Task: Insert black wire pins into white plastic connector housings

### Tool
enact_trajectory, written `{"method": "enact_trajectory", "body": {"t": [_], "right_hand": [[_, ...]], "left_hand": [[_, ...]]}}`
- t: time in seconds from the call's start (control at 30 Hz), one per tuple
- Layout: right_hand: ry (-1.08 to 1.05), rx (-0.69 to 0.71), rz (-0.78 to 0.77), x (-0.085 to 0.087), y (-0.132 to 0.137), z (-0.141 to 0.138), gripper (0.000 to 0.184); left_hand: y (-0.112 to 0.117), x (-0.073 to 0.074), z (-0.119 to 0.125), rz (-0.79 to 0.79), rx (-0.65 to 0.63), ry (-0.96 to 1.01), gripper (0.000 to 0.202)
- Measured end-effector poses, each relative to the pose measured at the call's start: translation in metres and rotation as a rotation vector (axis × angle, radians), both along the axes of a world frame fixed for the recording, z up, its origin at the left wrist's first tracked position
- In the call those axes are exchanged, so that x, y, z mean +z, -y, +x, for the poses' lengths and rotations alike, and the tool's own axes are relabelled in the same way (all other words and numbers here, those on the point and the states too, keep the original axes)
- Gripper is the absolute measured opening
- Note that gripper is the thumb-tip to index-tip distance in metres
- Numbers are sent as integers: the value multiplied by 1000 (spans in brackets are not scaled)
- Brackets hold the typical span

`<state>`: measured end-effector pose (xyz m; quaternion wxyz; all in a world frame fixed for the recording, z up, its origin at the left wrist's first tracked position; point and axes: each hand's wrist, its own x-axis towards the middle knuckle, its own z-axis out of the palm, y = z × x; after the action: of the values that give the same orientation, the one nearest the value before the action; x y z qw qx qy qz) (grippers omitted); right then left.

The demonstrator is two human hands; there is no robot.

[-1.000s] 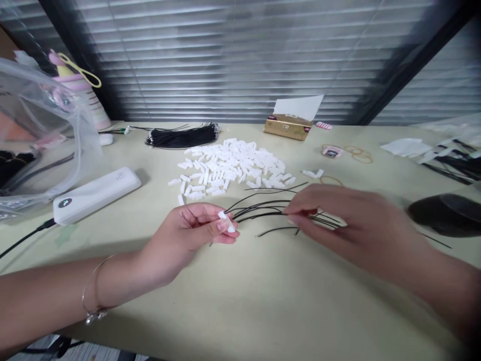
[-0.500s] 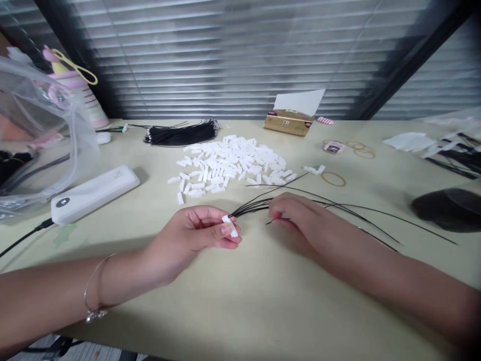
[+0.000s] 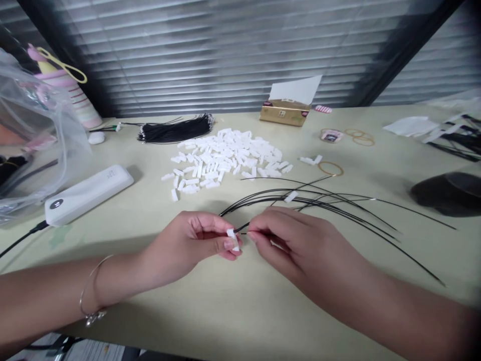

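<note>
Left hand (image 3: pixel 184 245) clamps a white connector (image 3: pixel 233 239), right hand (image 3: pixel 296 248) pinches black wires (image 3: pixel 300 199) beside it, loose connectors (image 3: pixel 221 155) heaped beyond.

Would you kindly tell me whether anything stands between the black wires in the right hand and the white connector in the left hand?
Nothing visible does: the black wires pinched in the right hand lead straight to the white connector held in the left hand.
</note>
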<state>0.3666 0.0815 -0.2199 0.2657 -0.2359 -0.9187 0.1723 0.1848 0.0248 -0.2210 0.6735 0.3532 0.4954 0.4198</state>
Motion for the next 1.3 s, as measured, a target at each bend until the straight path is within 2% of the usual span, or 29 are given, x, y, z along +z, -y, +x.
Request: {"method": "enact_trajectory", "body": {"t": [0.33,0.63,0.77,0.9,1.0,1.07,1.17,1.23,1.3], "right_hand": [[62,11,-15,1,0,1,18],[66,26,-42,-4,7,-5,21],[73,31,12,0,8,-6,25],[103,66,-152,12,-17,-3,21],[64,42,-128,11,-47,-10,15],[100,150,-79,4,-61,-21,8],[199,324,-78,-9,-69,-42,4],[223,340,-72,-12,-69,-50,13],[209,275,-59,-8,-66,-50,15]], "left_hand": [[0,4,1,-3,-22,-45,7],[3,-2,1,51,-64,-109,3],[3,-3,2,59,-66,-141,4],[5,-4,2,72,-83,-147,6],[10,-5,1,126,-143,-195,7],[15,-5,2,166,-194,-259,7],[19,-4,4,188,-236,-327,8],[18,-4,5,148,-212,-257,6],[16,-5,4,83,-153,-110,4]]}}
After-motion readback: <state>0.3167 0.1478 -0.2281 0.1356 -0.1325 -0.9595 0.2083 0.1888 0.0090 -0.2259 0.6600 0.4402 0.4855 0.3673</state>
